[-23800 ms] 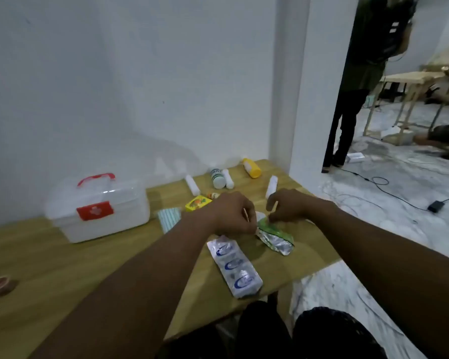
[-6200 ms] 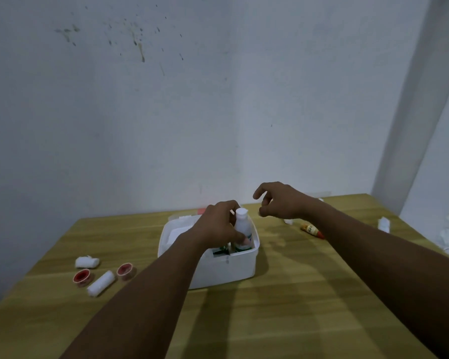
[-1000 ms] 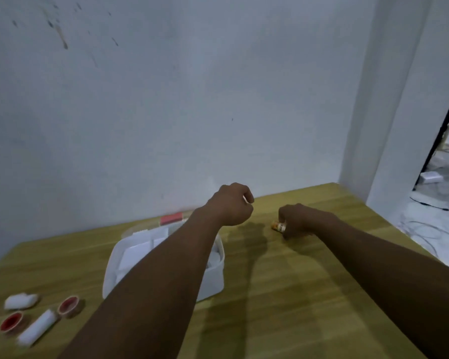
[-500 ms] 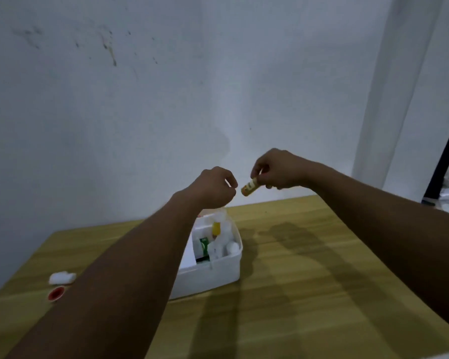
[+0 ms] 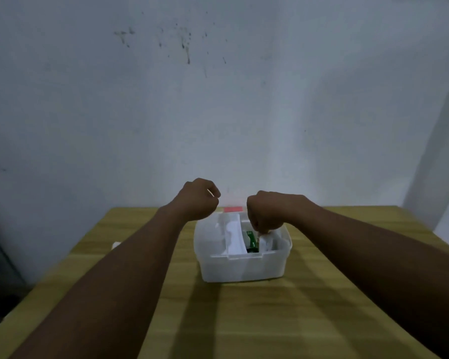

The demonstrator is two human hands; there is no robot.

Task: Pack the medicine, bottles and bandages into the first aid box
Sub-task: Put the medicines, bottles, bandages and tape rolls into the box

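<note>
The white first aid box (image 5: 244,265) stands open in the middle of the wooden table (image 5: 257,320). Inside it I see a green packet (image 5: 251,240), white packs (image 5: 233,235) on the left and white bottles (image 5: 269,242) on the right. My right hand (image 5: 266,212) is over the box's right half, fingers pinched and pointing down into it, with only a sliver of the small yellow tube (image 5: 260,232) showing at the fingertips. My left hand (image 5: 198,199) hovers as a loose fist above the box's back left corner, with nothing visible in it.
The box's lid with a red latch (image 5: 233,209) lies behind the box against the wall. A small white item (image 5: 116,245) peeks out beside my left forearm near the table's left edge. The table ends close on the left and right.
My right hand has come down from mid-air, with the yellow tube, to the box's right half. My left hand stays a fist above the box. The view has shifted to centre the box.
</note>
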